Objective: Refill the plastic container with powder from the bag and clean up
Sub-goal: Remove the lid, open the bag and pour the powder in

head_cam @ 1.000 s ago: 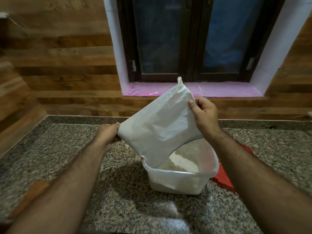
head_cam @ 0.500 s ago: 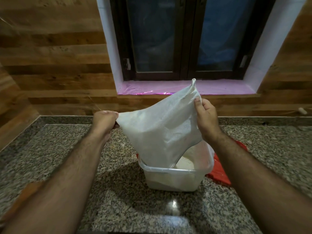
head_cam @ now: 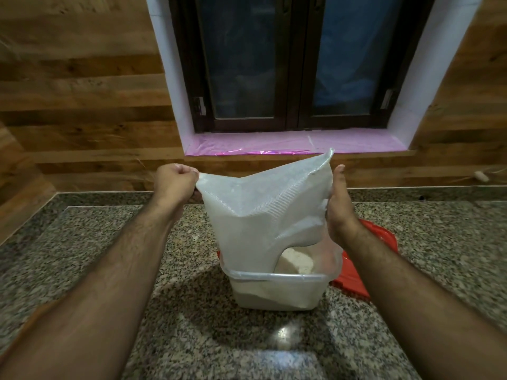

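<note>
**Bag upended over the container**

While the translucent white woven plastic bag (head_cam: 263, 212) is held upside down above the desk, its open mouth is lowered inside the clear rectangular plastic container (head_cam: 277, 293). The bag is gripped by both hands. The left hand (head_cam: 175, 182) is closed into a fist, its fingers (head_cam: 184, 171) pinched shut on the bag's upper left corner. The right hand (head_cam: 338, 212) is pressed against the bag's right edge, with the thumb pointing up along the outside; its fingers are hidden behind the bag, so the exact grip cannot be told, though the bag is clearly held by it. The top right corner of the bag is raised in a peak above that hand.

The bag's upper part is slack and creased. A mound of pale off-white powder (head_cam: 295, 263) is seen inside the container, just beside the bag's lower right edge, and more powder is visible through the container's front wall, piled higher on the right.

The container is set on the speckled grey granite desk (head_cam: 115, 242), near the middle of the view. A red plastic lid (head_cam: 380, 237) is laid flat on the desk just behind and to the right of the container, partly covered by the right forearm. Behind the desk, a wood-panelled wall (head_cam: 82, 105) and a dark-framed window (head_cam: 290, 64) are seen, its sill (head_cam: 274, 145) covered in pink film.
</note>
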A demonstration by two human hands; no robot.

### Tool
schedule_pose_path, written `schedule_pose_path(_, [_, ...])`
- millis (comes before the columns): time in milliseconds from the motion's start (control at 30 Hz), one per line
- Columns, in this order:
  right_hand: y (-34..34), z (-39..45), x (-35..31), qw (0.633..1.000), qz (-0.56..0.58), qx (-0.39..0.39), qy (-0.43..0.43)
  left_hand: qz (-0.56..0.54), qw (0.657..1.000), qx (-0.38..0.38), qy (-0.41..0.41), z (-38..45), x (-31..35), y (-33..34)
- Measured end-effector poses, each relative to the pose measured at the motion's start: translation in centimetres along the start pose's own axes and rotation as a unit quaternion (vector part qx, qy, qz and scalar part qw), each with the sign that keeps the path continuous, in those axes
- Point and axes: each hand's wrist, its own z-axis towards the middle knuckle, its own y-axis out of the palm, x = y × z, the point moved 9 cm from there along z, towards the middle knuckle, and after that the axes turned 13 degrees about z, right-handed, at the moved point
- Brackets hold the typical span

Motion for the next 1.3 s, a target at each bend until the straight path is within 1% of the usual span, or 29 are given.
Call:
schedule_pose_path(133, [-0.8, 0.1, -1.2, 1.000, 0.003, 0.001, 0.001, 0.036, 0.998, 0.010, 0.050, -0.7, 2.2, 0.3])
schedule_pose_path(233, [-1.0, 0.5, -1.8, 1.000, 0.013, 0.004, 0.028, 0.063, 0.995, 0.029, 0.070, -1.1, 3.5, 0.1])
schedule_pose_path(267, [-1.2, 0.6, -1.9, 0.999, 0.027, 0.015, 0.037, 0.068, 0.994, 0.029, 0.075, -1.3, 3.9, 0.1])
schedule_pose_path(333, [-2.2, 1.0, -2.3, 0.996, 0.042, 0.066, 0.031, 0.074, 0.993, 0.017, 0.086, -1.7, 4.7, 0.5])
schedule_pose_path(400, [-3.4, 1.5, -2.7, 0.993, 0.021, 0.113, 0.016, 0.081, 0.992, 0.010, 0.099, -2.2, 5.3, 0.7])
schedule_pose_path(467, [-3.9, 1.8, -2.7, 0.992, 0.013, 0.126, 0.012, 0.094, 0.990, 0.010, 0.106, -2.3, 5.5, 0.8])
schedule_pose_path(600, [-4.3, 2.4, -2.5, 0.991, 0.024, 0.132, 0.002, 0.088, 0.991, 0.011, 0.099, -2.8, 5.7, 0.8])
schedule_pose_path(633, [-4.4, 2.7, -2.4, 0.991, 0.026, 0.134, -0.001, 0.099, 0.989, 0.015, 0.109, -3.2, 5.9, 0.8])
schedule_pose_path(700, [-4.4, 3.1, -2.3, 0.991, 0.027, 0.133, -0.001, 0.176, 0.970, 0.032, 0.163, -4.5, 7.2, 0.7])
schedule_pose_path(733, [-4.4, 3.2, -2.2, 0.991, 0.029, 0.132, 0.000, 0.233, 0.950, 0.042, 0.201, -5.2, 7.9, 1.0])
schedule_pose_path(800, [-4.1, 3.3, -2.0, 0.991, 0.042, 0.127, 0.002, 0.339, 0.902, 0.036, 0.265, -6.7, 8.9, 2.2])
schedule_pose_path(900, [-4.1, 3.9, -1.8, 0.990, 0.056, 0.133, 0.007, 0.418, 0.824, 0.025, 0.381, -9.1, 10.0, 4.2])
schedule_pose_path(933, [-4.0, 4.0, -1.7, 0.989, 0.061, 0.137, 0.010, 0.450, 0.796, 0.013, 0.405, -9.9, 10.0, 5.0])
schedule_pose_path(967, [-4.0, 4.1, -1.7, 0.988, 0.067, 0.142, 0.013, 0.492, 0.767, -0.012, 0.412, -10.4, 9.5, 5.8])
schedule_pose_path(1000, [-4.0, 4.2, -1.6, 0.986, 0.075, 0.145, 0.016, 0.529, 0.745, -0.048, 0.404, -10.6, 8.7, 6.6])
schedule_pose_path(1033, [-4.0, 4.2, -1.5, 0.986, 0.081, 0.148, 0.019, 0.543, 0.740, -0.076, 0.391, -10.7, 7.9, 6.9])
schedule_pose_path(1067, [-4.0, 4.2, -1.5, 0.985, 0.085, 0.149, 0.021, 0.532, 0.748, -0.076, 0.390, -10.8, 7.6, 6.6])
schedule_pose_path(1133, [-3.7, 4.1, -1.4, 0.985, 0.090, 0.144, 0.020, 0.468, 0.780, 0.006, 0.415, -11.2, 8.1, 5.0])
schedule_pose_path(1167, [-3.7, 4.1, -1.4, 0.985, 0.093, 0.143, 0.019, 0.449, 0.792, 0.042, 0.412, -11.2, 8.1, 4.3])
schedule_pose_path(1200, [-3.5, 3.9, -1.3, 0.985, 0.096, 0.140, 0.020, 0.450, 0.800, 0.041, 0.395, -10.8, 7.7, 4.1])
schedule_pose_path(1233, [-3.5, 3.9, -1.2, 0.985, 0.099, 0.138, 0.022, 0.471, 0.798, 0.014, 0.375, -10.4, 7.2, 4.3])
schedule_pose_path(1267, [-3.5, 3.9, -1.0, 0.985, 0.102, 0.138, 0.024, 0.494, 0.790, -0.022, 0.362, -10.3, 6.7, 4.9])
schedule_pose_path(1300, [-3.6, 4.0, -1.0, 0.985, 0.101, 0.137, 0.022, 0.501, 0.785, -0.040, 0.363, -10.5, 6.3, 5.1])
